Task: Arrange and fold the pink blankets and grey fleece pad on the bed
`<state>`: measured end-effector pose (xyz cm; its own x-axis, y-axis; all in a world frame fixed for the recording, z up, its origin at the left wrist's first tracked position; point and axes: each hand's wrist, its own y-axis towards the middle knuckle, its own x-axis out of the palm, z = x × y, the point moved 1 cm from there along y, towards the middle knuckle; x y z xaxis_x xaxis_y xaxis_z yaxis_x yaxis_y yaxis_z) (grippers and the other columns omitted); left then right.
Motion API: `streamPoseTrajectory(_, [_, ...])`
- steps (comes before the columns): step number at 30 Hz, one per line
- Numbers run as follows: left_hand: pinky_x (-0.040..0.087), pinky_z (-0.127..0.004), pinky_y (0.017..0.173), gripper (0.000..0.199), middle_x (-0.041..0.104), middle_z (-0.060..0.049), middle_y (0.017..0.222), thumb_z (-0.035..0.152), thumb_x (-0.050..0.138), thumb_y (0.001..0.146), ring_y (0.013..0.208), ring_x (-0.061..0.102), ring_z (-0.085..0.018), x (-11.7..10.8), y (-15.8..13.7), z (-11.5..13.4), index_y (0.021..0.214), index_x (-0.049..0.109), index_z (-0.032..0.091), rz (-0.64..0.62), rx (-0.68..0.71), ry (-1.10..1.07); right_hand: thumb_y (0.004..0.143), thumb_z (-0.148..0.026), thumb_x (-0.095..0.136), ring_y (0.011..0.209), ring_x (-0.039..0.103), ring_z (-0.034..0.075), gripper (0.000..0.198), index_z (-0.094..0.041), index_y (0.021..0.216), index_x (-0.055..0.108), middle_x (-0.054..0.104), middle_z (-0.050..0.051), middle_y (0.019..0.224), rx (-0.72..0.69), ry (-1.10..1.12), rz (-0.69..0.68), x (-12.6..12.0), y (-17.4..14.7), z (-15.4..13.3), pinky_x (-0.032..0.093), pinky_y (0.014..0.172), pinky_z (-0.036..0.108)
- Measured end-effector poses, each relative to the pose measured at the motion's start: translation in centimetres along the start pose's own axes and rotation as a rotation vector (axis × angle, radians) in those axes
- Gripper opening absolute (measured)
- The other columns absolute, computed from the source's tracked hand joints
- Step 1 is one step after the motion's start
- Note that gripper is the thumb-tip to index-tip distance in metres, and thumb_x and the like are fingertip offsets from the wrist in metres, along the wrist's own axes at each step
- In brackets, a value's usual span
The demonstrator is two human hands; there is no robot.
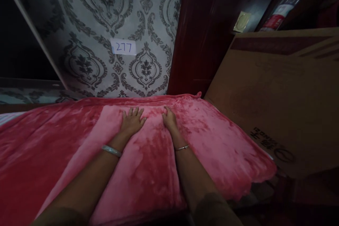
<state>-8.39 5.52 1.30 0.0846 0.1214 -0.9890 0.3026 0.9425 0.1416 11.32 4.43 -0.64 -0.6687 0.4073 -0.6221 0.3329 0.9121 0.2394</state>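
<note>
A pink-red plush blanket [150, 169] lies spread before me, with a paler folded panel running lengthwise down its middle. My left hand [132, 120] rests palm down near the far end of this panel, its fingers spread flat on the plush. At the panel's right edge, my right hand [169, 118] has its fingers curled around the fabric of the blanket; the fingers' undersides are hidden. A pale bangle [111, 150] circles my left wrist and a thin metal bracelet [182, 147] my right.
A large cardboard box [275, 102] stands along the right side, with a plastic bottle [282, 12] behind it. Patterned wallpaper [148, 3] bearing a paper label "277" [123, 47] rises beyond the blanket, beside a dark red wooden panel [196, 39]. A dark screen [23, 39] is at left.
</note>
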Motion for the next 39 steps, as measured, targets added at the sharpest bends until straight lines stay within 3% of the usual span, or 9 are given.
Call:
streamPoseTrajectory(3, [0.015,-0.068,0.121,0.067,0.03,-0.012,0.166,0.051,0.023,0.1,0.154,0.022,-0.038,0.7,0.0,-0.4,0.159,0.033,0.02,0.007,0.008,-0.035,0.093,-0.016,0.049,0.12,0.064,0.017,0.056,-0.012,0.149,0.048,0.063,0.013,0.141,0.027,0.026,-0.015,-0.3,-0.2,0.0,0.045,0.105,0.026])
streamPoseTrajectory(9, [0.015,-0.067,0.121,0.067,0.032,-0.013,0.165,0.051,0.024,0.1,0.153,0.025,-0.037,0.5,0.1,-0.5,0.158,0.034,0.02,0.008,0.01,-0.036,0.093,-0.024,0.05,0.133,0.056,0.018,0.065,-0.008,0.155,0.037,0.055,0.014,0.148,0.078,0.166,-0.06,-1.8,-1.3,-1.3,0.041,0.11,0.028])
streamPoseTrajectory(15, [0.017,-0.069,0.12,0.067,0.031,-0.013,0.166,0.051,0.027,0.098,0.152,0.026,-0.038,0.5,0.1,-0.4,0.158,0.034,0.022,0.023,0.016,-0.035,0.085,-0.025,0.061,0.144,0.044,0.019,0.086,-0.007,0.161,0.023,0.04,0.014,0.16,-0.024,0.233,-0.208,-4.0,-7.1,-0.8,0.036,0.116,0.029])
streamPoseTrajectory(21, [0.019,-0.069,0.119,0.068,0.031,-0.014,0.166,0.051,0.023,0.099,0.152,0.026,-0.039,0.0,-0.1,0.2,0.158,0.033,0.019,0.023,0.034,-0.011,0.08,-0.012,0.055,0.148,0.038,0.018,0.086,-0.012,0.161,0.026,0.038,0.01,0.162,-0.044,0.16,-0.169,-4.8,-11.8,0.9,0.033,0.12,0.032])
streamPoseTrajectory(26, [0.018,-0.068,0.12,0.071,0.022,-0.016,0.168,0.05,0.036,0.096,0.155,0.019,-0.039,-2.2,0.2,-0.4,0.16,0.029,0.018,-0.16,0.017,-0.053,0.078,-0.011,0.054,0.145,0.043,0.023,0.086,-0.012,0.16,0.029,0.046,0.012,0.157,-0.075,0.023,-0.192,-6.4,-11.6,0.6,0.034,0.12,0.037])
streamPoseTrajectory(30, [0.024,-0.046,0.125,0.076,0.024,-0.016,0.168,0.047,0.041,0.095,0.155,0.024,-0.028,-4.9,0.4,-0.4,0.161,0.022,0.012,-0.079,0.087,-0.136,0.083,-0.012,0.049,0.148,0.035,0.027,0.084,-0.013,0.162,0.023,0.042,0.014,0.159,-0.267,-0.132,-0.01,-7.6,-8.8,-3.6,0.028,0.123,0.043])
streamPoseTrajectory(32, [0.027,-0.038,0.124,0.073,0.029,-0.015,0.166,0.044,0.036,0.097,0.154,0.028,-0.024,-5.6,0.0,0.3,0.16,0.022,0.01,0.009,0.146,-0.245,0.087,-0.013,0.043,0.153,0.025,0.023,0.081,-0.012,0.163,0.017,0.035,0.012,0.163,-0.357,-0.145,0.041,-6.9,-7.2,-6.3,0.022,0.126,0.04])
streamPoseTrajectory(35, [0.028,-0.043,0.124,0.068,0.03,-0.016,0.165,0.038,0.033,0.098,0.153,0.029,-0.026,-4.8,-1.8,1.6,0.159,0.026,0.008,0.047,0.17,-0.289,0.089,-0.011,0.039,0.154,0.022,0.021,0.076,-0.011,0.162,0.022,0.031,0.011,0.165,-0.365,-0.207,-0.017,-4.3,-6.1,-8.4,0.019,0.126,0.038])
streamPoseTrajectory(39, [0.022,-0.058,0.124,0.061,0.031,-0.015,0.165,0.035,0.031,0.099,0.154,0.026,-0.031,-1.3,-4.9,2.6,0.157,0.036,0.014,-0.005,0.151,-0.098,0.095,-0.016,0.038,0.153,0.026,0.024,0.061,-0.011,0.156,0.038,0.036,0.013,0.163,-0.314,-0.371,-0.181,-0.5,-7.6,-5.9,0.017,0.126,0.044])
